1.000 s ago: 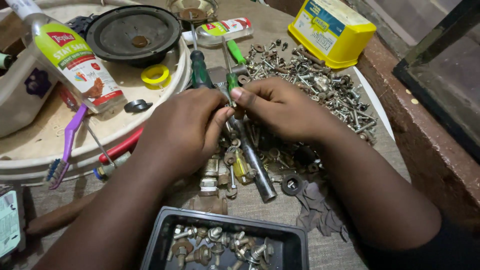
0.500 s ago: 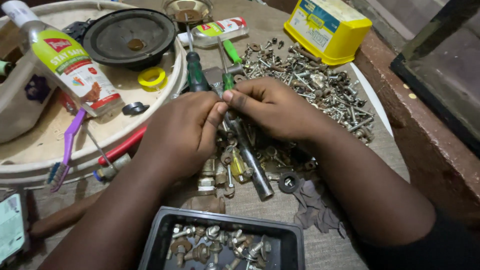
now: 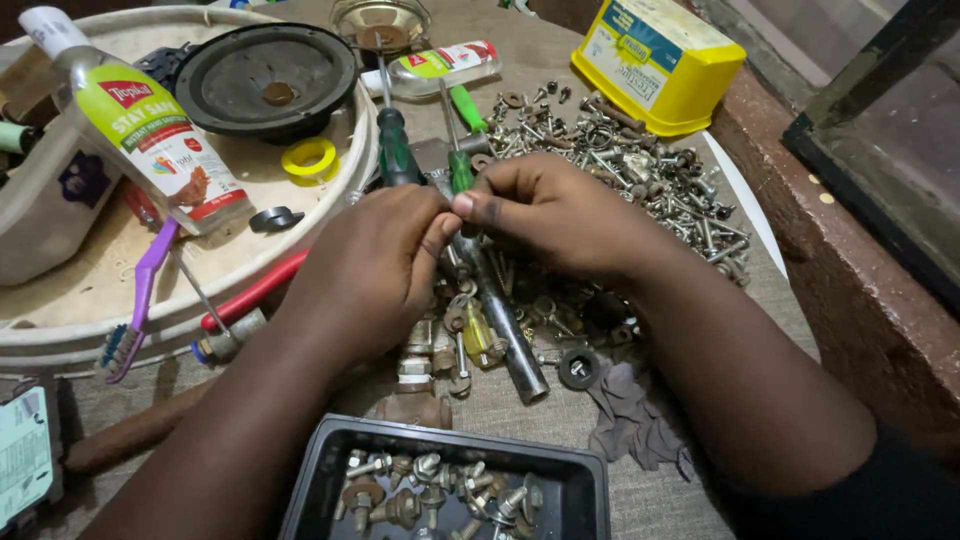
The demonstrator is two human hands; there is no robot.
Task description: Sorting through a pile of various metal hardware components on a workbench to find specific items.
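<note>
My left hand (image 3: 370,275) and my right hand (image 3: 550,215) meet fingertip to fingertip above a heap of loose screws, nuts and bolts (image 3: 640,170). Together they pinch a small fastener, which the fingers almost wholly hide. Under the hands lie a grey metal tube (image 3: 510,335) and two green-handled screwdrivers (image 3: 395,150). A black tray (image 3: 320,470) with several rusty bolts and nuts stands at the near edge, just below my left wrist.
A round white tray (image 3: 60,320) at left carries a speaker (image 3: 265,80), a plastic bottle (image 3: 150,135), a yellow tape roll (image 3: 308,158) and a purple toothbrush (image 3: 140,290). Red-handled pliers (image 3: 255,290) lean on its rim. A yellow box (image 3: 655,60) stands at the back, a brown ledge (image 3: 850,290) at right.
Both hands stay joined over the heap, with only small finger movements around the pinched piece. Nothing else on the table has moved.
</note>
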